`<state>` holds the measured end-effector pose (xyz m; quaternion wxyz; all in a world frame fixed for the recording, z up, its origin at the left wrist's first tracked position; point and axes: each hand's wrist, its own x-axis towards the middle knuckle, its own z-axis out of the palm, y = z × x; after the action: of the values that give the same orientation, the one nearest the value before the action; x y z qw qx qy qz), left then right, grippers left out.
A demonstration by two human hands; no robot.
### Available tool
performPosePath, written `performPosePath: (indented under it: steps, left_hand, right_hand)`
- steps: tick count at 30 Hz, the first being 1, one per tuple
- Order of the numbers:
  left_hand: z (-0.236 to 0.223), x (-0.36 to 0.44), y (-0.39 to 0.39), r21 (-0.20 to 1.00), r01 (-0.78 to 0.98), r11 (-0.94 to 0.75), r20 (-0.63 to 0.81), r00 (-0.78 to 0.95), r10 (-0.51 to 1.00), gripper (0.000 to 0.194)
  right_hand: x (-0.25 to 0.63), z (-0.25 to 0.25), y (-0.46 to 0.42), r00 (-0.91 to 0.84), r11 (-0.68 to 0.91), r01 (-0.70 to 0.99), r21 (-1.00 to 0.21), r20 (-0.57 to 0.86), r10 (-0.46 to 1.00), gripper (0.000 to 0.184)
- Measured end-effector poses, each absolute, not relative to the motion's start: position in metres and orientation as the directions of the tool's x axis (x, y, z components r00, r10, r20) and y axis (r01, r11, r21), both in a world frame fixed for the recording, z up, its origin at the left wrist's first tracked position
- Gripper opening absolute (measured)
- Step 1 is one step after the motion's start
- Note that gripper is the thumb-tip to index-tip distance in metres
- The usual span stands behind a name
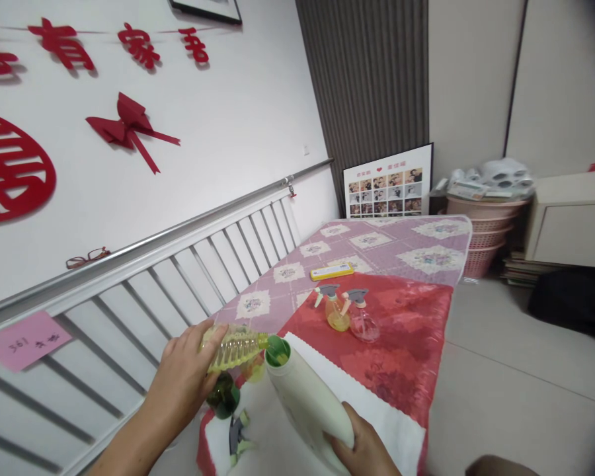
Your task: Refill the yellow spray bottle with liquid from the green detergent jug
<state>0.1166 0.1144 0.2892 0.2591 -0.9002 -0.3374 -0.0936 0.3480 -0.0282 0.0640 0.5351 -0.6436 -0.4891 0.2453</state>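
While the right hand [364, 449] wraps around the base of a white bottle [307, 396] tilted so its green-rimmed mouth points up and away, the left hand [188, 373] is closed on a clear ribbed bottle [235, 347] of yellowish liquid, held on its side with its neck right at that mouth. Beneath them lies a white towel [377, 410], with a green bottle [223, 396] and a loose spray head [238, 436] below the left hand (partly hidden). Farther along the red cloth [406, 330] stand two small spray bottles [347, 311], touching. Beyond, on the pink patterned cover [426, 241], rests a yellow box [332, 271]; a photo collage [389, 182] leans at the wall.
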Motion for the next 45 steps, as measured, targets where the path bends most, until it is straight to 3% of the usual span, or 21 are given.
performPosePath:
  steps: [45]
  left_hand:
    - [0.291, 0.118, 0.113, -0.448, 0.651, -0.613, 0.349, 0.759, 0.550, 0.065]
  right_hand:
    - [0.349, 0.057, -0.024, 0.415, 0.105, 0.400, -0.910, 0.282, 0.865, 0.017]
